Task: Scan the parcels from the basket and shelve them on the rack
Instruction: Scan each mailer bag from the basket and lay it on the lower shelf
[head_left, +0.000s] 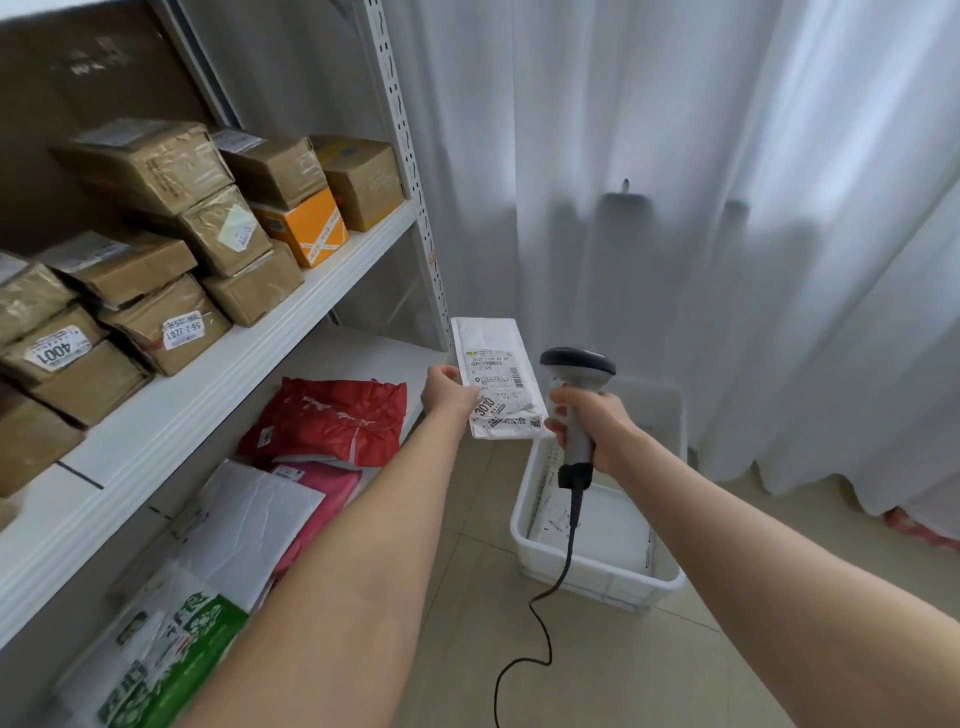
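The person is standing at the end of the rack (260, 332), holding a white mailer (493, 353) up in front of them with the left hand (447, 395). The fingers of that hand are pinching the mailer's left edge, close beside the printed label (496, 379), which is facing up towards the head camera. The mailer's long axis is running roughly from 12 to 6 o'clock, leaning a touch towards 11. It is hanging in the air above the floor, between the rack's upright and the basket (597, 584).

The right hand (597, 431) is clenching its fingers round the grip of a corded barcode scanner (577, 364), with the cable (550, 613) trailing down to the floor. The scanner's head is sitting just beside the mailer's right edge, at 3 o'clock from the label. I cannot tell whether its window is aiming at the barcode.

To my eye the scan is the step in hand, and it is turning on that one relation: the label is lying at 9 o'clock from the scanner head, so the head would need to face that way. For shelving, the left hand is the nearer one. The lower shelf (374, 358), with a red parcel (332, 421) lying on it, is at 8 o'clock from the mailer, and the cardboard boxes (156, 166) are at 10. Another flat parcel (602, 525) is lying in the basket, at 5 o'clock.
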